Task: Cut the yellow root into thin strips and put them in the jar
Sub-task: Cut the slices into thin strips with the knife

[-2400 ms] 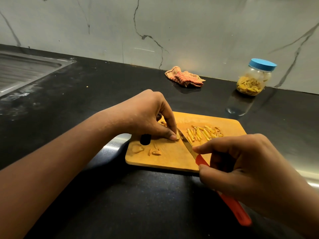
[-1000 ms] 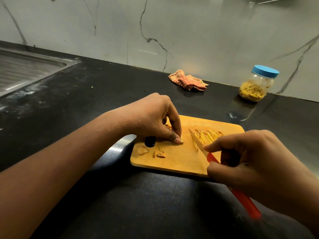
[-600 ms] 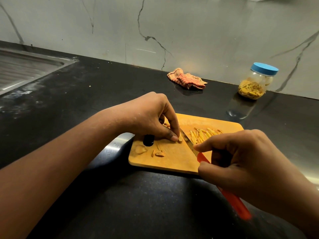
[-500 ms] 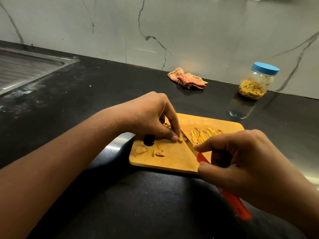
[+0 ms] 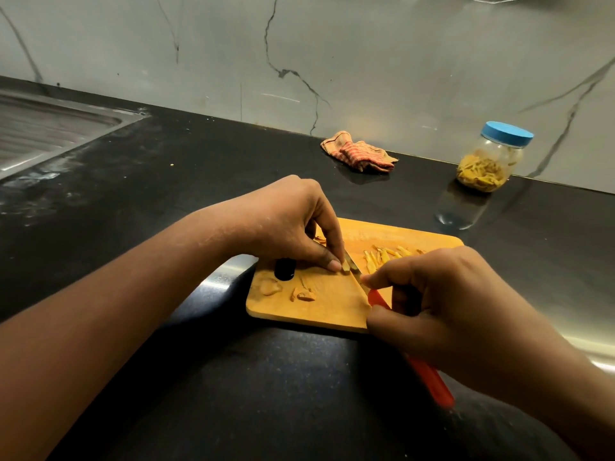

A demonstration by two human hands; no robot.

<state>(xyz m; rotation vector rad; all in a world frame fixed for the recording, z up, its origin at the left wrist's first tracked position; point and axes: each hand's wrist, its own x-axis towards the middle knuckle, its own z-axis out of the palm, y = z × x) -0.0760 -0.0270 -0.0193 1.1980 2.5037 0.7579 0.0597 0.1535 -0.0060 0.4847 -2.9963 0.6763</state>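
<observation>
Sink (image 5: pixel 40 128): steel, well to the left of the cutting board, at the edge of the view.
Desk (image 5: pixel 166 181): black and glossy, carrying the cutting board.
Left hand (image 5: pixel 286 224): over the cutting board's left half, fingers curled, with the thumb and forefinger tips pinching the yellow root down.
Cutting board (image 5: pixel 332 304): wooden and flat on the desk, with a dark round hole (image 5: pixel 285 269) near its left end, beside the left hand.
Scraps (image 5: pixel 303 295): a few peel bits on the cutting board's near left part.
Yellow root (image 5: pixel 346 266): a small piece near the cutting board's middle, touching the blade.
Knife (image 5: pixel 429 380): the blade slants across the cutting board's middle, and the red handle runs off its near edge.
Cloth (image 5: pixel 359 154): crumpled and orange-striped, well behind the cutting board, by the wall.
Strips (image 5: pixel 382 256): a loose heap on the cutting board's right half, just past the blade.
Right hand (image 5: pixel 449 301): over the cutting board's near right corner, clenched around the knife handle, forefinger reaching toward the blade.
Jar (image 5: pixel 489 161): upright, well beyond the cutting board's far right corner, with its blue lid (image 5: pixel 507 133) on and yellow pieces inside.
</observation>
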